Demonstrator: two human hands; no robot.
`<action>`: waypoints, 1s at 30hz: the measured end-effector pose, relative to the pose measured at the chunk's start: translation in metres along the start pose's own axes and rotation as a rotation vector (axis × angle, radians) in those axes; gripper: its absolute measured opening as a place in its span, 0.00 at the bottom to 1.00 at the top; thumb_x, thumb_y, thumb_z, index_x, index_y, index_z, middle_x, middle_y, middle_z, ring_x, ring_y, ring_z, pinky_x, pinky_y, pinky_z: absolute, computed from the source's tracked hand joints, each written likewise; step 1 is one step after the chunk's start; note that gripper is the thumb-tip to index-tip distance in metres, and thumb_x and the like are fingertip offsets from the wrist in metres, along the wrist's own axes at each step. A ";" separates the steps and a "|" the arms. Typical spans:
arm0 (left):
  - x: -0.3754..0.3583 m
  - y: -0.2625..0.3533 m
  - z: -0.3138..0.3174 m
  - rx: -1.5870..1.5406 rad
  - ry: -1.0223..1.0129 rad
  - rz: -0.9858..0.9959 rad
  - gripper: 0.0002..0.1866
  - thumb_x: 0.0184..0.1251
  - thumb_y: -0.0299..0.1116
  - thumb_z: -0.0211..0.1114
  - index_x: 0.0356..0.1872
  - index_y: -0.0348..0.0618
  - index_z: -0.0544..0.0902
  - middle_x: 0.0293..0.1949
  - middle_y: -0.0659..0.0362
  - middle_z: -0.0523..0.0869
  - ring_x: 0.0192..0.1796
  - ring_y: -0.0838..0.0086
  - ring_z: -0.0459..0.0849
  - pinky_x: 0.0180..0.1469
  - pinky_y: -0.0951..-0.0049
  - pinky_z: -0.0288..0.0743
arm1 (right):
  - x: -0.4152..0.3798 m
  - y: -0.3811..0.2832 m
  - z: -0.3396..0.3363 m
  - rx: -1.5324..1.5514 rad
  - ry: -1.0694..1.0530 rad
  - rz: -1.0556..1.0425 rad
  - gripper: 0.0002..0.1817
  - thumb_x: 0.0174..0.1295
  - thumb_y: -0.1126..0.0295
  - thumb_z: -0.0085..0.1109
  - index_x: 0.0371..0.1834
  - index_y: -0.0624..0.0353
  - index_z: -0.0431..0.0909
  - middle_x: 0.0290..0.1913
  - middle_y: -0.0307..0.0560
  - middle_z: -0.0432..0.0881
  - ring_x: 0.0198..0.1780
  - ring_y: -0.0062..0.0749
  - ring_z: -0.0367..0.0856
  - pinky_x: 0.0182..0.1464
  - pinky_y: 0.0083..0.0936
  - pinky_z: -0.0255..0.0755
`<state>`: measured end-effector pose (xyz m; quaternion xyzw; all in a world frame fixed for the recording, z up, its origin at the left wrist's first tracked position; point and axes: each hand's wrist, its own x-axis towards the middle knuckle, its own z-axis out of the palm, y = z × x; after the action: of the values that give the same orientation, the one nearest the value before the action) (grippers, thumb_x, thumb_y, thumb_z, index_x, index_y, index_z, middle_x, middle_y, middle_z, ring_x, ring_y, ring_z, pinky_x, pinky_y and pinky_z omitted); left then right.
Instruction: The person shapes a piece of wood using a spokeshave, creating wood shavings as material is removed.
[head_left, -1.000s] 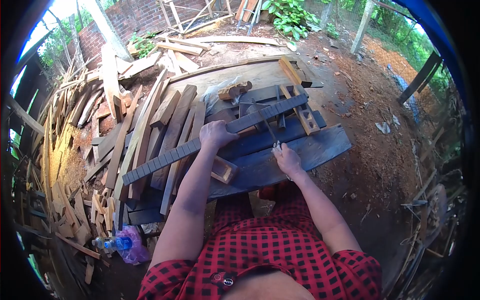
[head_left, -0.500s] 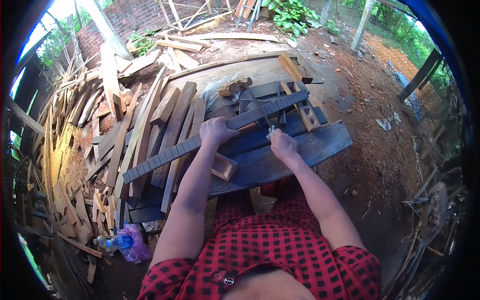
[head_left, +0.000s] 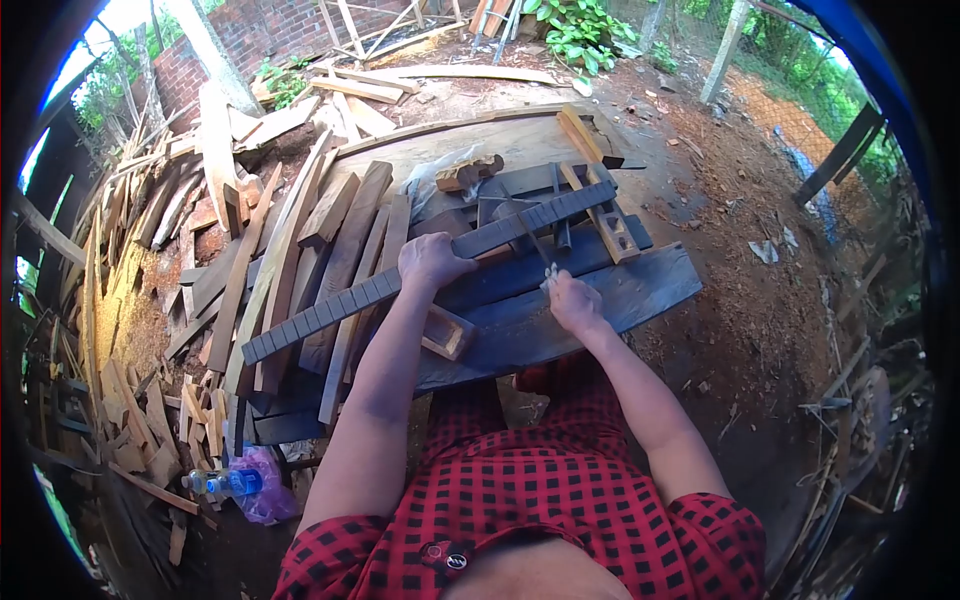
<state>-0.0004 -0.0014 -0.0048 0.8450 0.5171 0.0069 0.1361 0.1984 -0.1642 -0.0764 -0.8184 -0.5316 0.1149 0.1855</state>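
Observation:
A long dark wooden strip [head_left: 345, 302] with evenly spaced cross grooves lies slanted over the bench, its left end lower and nearer me. My left hand [head_left: 432, 261] is closed over its middle, thumb along the near edge. In my right hand [head_left: 577, 302], the fingers wrap the whitish handle end of a long narrow tool [head_left: 537, 243], which looks like a file. Its blade slants up and left to cross the strip's right half. A light wooden block with recesses [head_left: 613, 232] sits by the strip's right end. Another hollowed block [head_left: 449, 333] lies below my left hand.
The dark plank bench [head_left: 640, 292] spans the middle. Several boards [head_left: 345, 225] lean to the left, beside heaps of offcuts [head_left: 135, 420]. A pink plastic bag [head_left: 262, 487] and a bottle [head_left: 235, 484] lie low left. A chunk of wood [head_left: 470, 174] rests behind the strip.
My right hand has drawn back toward me and slightly right, pulling the tool along across the strip. My left hand stays on the strip.

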 end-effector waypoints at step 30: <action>0.005 -0.004 0.003 -0.018 -0.013 0.004 0.33 0.44 0.62 0.72 0.43 0.45 0.88 0.43 0.51 0.89 0.50 0.59 0.87 0.54 0.61 0.77 | -0.025 0.008 0.002 -0.018 -0.061 0.028 0.16 0.71 0.58 0.46 0.41 0.60 0.76 0.37 0.62 0.85 0.44 0.59 0.84 0.48 0.51 0.75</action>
<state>-0.0012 0.0036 -0.0089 0.8447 0.5146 0.0061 0.1471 0.1941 -0.1897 -0.0820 -0.8236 -0.5263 0.1375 0.1604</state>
